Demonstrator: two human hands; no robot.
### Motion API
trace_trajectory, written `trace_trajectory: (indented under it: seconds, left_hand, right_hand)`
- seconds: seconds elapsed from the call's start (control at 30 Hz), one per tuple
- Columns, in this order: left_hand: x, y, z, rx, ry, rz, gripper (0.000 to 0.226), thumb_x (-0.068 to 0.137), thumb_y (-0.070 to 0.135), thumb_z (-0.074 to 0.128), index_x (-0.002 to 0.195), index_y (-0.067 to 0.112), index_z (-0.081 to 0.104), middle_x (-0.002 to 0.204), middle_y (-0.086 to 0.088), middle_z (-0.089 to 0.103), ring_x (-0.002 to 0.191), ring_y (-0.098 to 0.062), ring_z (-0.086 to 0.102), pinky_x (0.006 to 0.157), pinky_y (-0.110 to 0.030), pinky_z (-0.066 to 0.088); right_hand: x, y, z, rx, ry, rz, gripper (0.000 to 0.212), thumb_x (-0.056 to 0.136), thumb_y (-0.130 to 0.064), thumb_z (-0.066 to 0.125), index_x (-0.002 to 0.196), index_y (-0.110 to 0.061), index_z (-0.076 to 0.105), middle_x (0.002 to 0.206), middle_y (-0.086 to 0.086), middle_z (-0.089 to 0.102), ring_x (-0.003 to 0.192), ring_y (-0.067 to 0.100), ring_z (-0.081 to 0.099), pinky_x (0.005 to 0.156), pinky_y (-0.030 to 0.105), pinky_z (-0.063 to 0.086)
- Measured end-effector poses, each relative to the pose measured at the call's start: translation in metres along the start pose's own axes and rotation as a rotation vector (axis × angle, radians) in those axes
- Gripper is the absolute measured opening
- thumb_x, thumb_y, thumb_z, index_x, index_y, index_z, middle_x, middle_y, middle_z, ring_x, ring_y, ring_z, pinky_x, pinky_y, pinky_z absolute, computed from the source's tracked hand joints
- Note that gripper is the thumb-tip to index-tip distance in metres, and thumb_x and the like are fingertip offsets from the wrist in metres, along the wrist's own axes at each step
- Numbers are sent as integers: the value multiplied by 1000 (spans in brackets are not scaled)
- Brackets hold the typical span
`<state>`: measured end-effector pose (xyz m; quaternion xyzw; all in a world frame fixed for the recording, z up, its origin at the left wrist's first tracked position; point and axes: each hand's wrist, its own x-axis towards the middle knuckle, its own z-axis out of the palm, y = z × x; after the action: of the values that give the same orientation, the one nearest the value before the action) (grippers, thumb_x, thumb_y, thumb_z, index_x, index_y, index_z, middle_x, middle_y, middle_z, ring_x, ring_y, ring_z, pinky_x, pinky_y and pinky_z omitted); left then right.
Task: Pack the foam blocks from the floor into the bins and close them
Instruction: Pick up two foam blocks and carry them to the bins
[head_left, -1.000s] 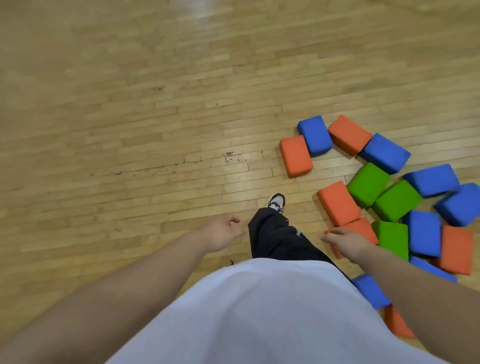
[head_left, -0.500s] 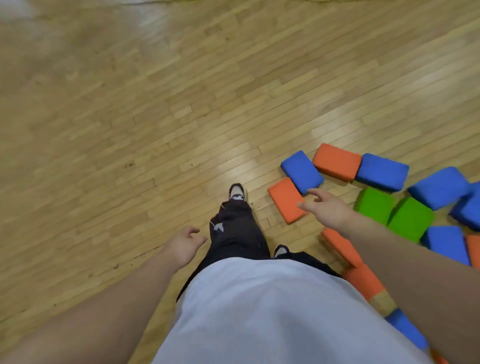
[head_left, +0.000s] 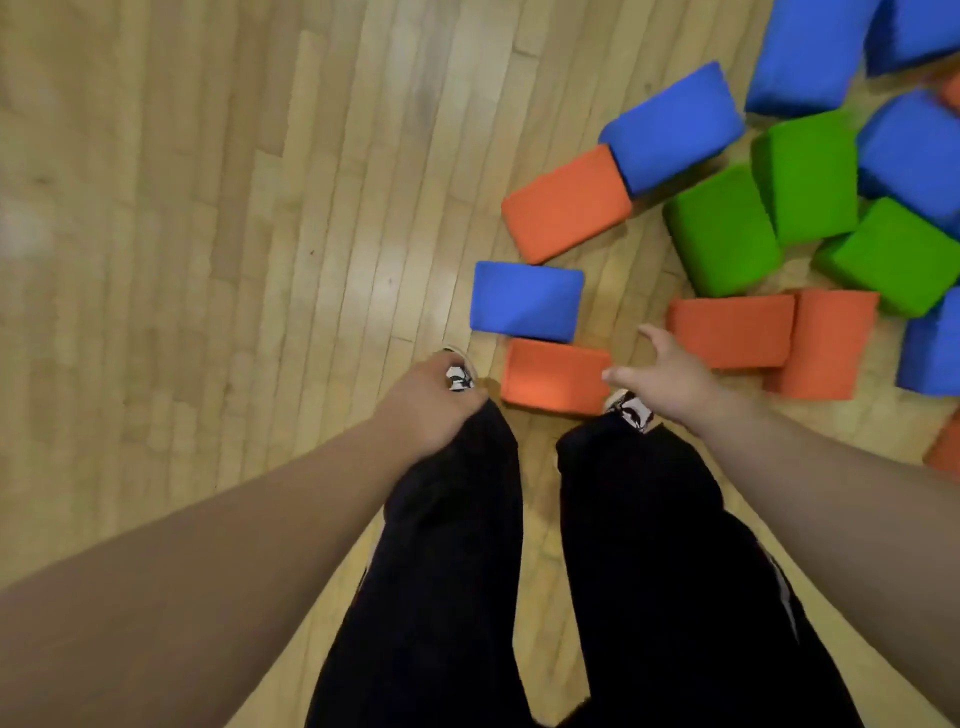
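Now that we have bent closer, our right hand (head_left: 670, 382) spreads empty beside the orange block (head_left: 553, 375) at lower centre; our left hand (head_left: 428, 408) hides its fingers. A first pickup looks near.

gym: hardwood floor (head_left: 234, 208), foam blocks (head_left: 566, 202)

No readable text, label, brand, number or sign is found. Plain colour is shown on the foam blocks (head_left: 566, 202), with nothing printed on the faces in view. A black-and-white marking is seen on the shoes (head_left: 635, 411), too blurred to be read.
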<state>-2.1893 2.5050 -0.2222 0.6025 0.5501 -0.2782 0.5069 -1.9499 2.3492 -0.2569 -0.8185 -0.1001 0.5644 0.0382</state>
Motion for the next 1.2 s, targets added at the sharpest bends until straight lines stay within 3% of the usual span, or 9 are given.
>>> trace_trajectory:
  seconds: [0.13, 0.23, 0.33, 0.43, 0.53, 0.67, 0.87, 1.07, 1.2]
  left_hand:
    - [143, 19, 42, 306, -61, 181, 74, 89, 48, 65, 154, 33, 33, 144, -2, 44, 116, -20, 54, 95, -37, 48]
    - [259, 19, 81, 600, -22, 303, 82, 87, 56, 64, 157, 34, 25, 151, -5, 35, 136, -30, 39, 108, -47, 42]
    - [349, 19, 114, 841, 77, 398, 89, 83, 60, 67, 156, 35, 23, 152, -8, 33, 137, -35, 34, 108, -49, 38]
    - [395, 10, 139, 974, 149, 424, 98, 76, 67, 69, 155, 36, 21, 149, -8, 37, 136, -36, 35, 111, -50, 30]
    - [403, -5, 149, 998, 160, 419, 101, 71, 65, 73, 153, 39, 21, 138, -10, 40, 129, -34, 41, 115, -52, 27]
    - [382, -27, 138, 947, 29, 341, 96, 73, 53, 77, 152, 44, 23, 123, -9, 34, 108, -34, 51, 95, -44, 46]
    - [363, -42, 99, 1024, -42, 407, 98, 79, 59, 73, 153, 59, 9, 150, -3, 30, 132, -30, 32, 109, -43, 35]
    - [343, -43, 98, 1026, -13, 374, 95, 80, 53, 73, 152, 59, 12, 133, -2, 42, 123, -32, 40, 105, -44, 33]
    - [302, -47, 99, 822, 1, 189, 94, 78, 50, 78, 149, 62, 17, 120, 3, 36, 100, -23, 49, 83, -36, 42]
  right_hand:
    - [114, 37, 55, 140, 48, 123, 101, 80, -41, 81, 160, -31, 20, 159, 10, 36, 139, 29, 42, 98, 33, 41]
    - [204, 83, 105, 211, 46, 199, 121, 68, -52, 87, 160, -36, 10, 157, 11, 36, 139, 30, 43, 109, 39, 42]
    - [266, 127, 148, 279, 44, 242, 134, 65, -56, 88, 159, -37, -7, 161, 10, 27, 143, 31, 37, 117, 45, 35]
    - [292, 156, 179, 362, 93, 244, 136, 70, -46, 89, 159, -30, -13, 164, 5, 23, 145, 27, 35, 117, 40, 32]
    - [298, 168, 199, 395, 138, 224, 138, 70, -38, 91, 159, -32, -14, 162, 4, 30, 141, 27, 42, 114, 38, 33]
    - [289, 174, 207, 397, 106, 210, 131, 68, -33, 93, 160, -30, 0, 156, 8, 40, 136, 29, 48, 111, 40, 38]
    - [284, 187, 198, 360, -6, 198, 93, 81, -26, 82, 149, -26, 17, 133, 10, 54, 110, 28, 58, 93, 39, 48]
    - [283, 188, 194, 380, -47, 126, 76, 82, -27, 79, 136, -30, 25, 129, 5, 50, 107, 24, 55, 83, 38, 46]
    - [256, 189, 183, 341, -57, 21, 73, 81, -37, 81, 133, -33, 30, 127, 7, 49, 108, 27, 55, 87, 40, 46]
